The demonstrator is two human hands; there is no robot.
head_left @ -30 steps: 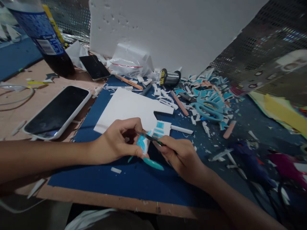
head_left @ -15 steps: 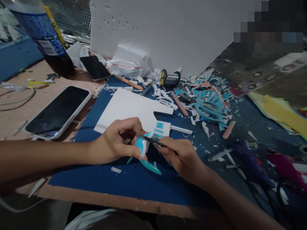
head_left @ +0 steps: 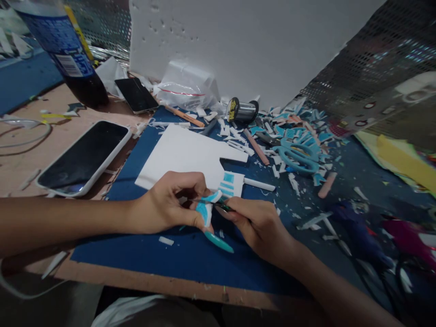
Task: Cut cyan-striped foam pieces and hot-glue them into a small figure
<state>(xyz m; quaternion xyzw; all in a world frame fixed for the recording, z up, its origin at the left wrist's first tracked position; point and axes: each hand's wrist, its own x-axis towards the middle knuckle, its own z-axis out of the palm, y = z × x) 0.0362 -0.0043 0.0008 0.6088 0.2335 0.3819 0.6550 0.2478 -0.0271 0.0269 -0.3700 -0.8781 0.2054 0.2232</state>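
My left hand pinches a small blue-and-white cut foam piece between thumb and fingers. At its thumb tip, a long teal shape like a painted nail sticks out. My right hand grips a thin dark knife, its blade lying across the foam piece; the tip is hidden by my left fingers. Behind the hands is a white foam piece with blue stripes, beside a larger white foam sheet. All this is over a dark blue mat.
Blue-handled scissors lie among many foam scraps. A wire spool, an orange craft-knife-like stick and a plastic bag are at the back. A phone and cola bottle stand left; yellow paper lies right.
The knife blade has slid a little lower across the foam piece, and its tip now goes behind my left fingers. The foam piece has tilted slightly.
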